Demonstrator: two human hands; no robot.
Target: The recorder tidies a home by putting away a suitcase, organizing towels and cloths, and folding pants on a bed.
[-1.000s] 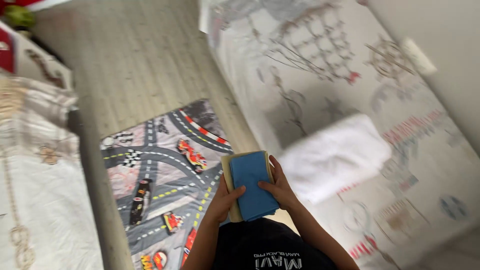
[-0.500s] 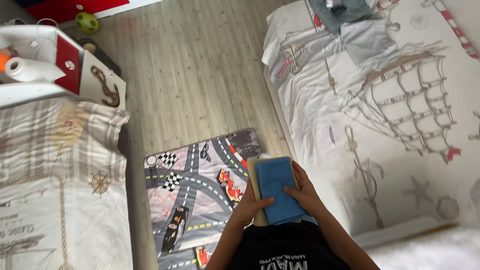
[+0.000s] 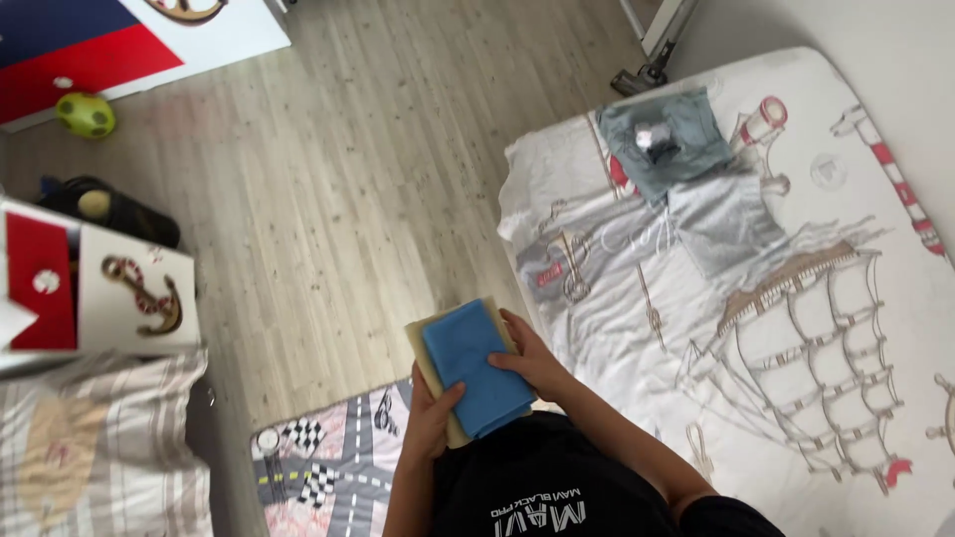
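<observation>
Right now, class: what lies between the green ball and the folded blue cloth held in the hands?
In the head view, only bare wooden floor separates the green ball from the blue cloth.

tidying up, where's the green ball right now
In the head view the green ball lies on the wood floor at far upper left, just below the red and blue panel.

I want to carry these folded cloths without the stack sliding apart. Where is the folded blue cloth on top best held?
Probably by its two long edges, one hand from each side, as now: the left hand and right hand pinch the folded blue cloth together with the folded beige cloth beneath. The stack is flat and tilted, so a grip with thumbs on top likely keeps the layers together.
</observation>
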